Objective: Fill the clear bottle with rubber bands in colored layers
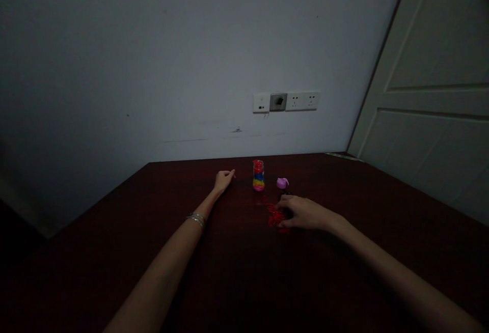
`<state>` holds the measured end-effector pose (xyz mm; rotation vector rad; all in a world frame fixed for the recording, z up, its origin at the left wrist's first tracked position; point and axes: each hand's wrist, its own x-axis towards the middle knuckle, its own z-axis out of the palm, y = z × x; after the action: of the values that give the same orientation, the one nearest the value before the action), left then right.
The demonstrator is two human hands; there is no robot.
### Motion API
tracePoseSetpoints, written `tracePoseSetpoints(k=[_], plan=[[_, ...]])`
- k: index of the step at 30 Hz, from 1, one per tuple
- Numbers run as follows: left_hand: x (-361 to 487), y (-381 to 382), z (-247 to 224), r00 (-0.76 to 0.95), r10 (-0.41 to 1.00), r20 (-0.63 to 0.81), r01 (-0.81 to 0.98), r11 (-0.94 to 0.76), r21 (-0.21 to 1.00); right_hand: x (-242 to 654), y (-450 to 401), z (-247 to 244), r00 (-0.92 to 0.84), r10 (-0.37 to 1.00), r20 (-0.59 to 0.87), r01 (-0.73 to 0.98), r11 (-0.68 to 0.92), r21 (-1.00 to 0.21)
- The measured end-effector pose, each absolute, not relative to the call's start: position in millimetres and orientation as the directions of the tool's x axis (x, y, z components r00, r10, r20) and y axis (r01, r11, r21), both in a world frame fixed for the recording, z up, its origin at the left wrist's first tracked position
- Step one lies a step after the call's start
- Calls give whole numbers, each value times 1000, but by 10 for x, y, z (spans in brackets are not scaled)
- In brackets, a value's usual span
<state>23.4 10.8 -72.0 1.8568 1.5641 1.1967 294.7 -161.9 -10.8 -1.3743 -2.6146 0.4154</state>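
Observation:
My right hand is over a loose pile of thin red bands, which look like small rubber bands. Its thumb and fingers are apart, with the fingertips at the pile. Beyond it stands a small clear jar, upright and uncapped, filled with layers of red, blue, yellow and pink bands. A purple cap lies on the table to the right of the jar. To the jar's left, my left hand rests on the table with its fingers curled in; nothing shows in it.
The dark reddish table meets a pale wall at the back. Sockets and switches are set in the wall above the jar. A white panelled door stands at the right. A dark item is partly hidden behind my right hand.

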Motion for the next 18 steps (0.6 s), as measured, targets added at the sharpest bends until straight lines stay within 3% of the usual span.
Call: tracePoseSetpoints(k=[7, 18], plan=[[226, 125, -736, 9, 937, 350, 583, -289, 759, 2845, -1508, -191, -570, 822, -9, 807, 557, -199], [231, 72, -713, 36, 937, 349, 605, -298, 739, 2874, -1432, -210, -568, 823, 12, 801, 556, -220]])
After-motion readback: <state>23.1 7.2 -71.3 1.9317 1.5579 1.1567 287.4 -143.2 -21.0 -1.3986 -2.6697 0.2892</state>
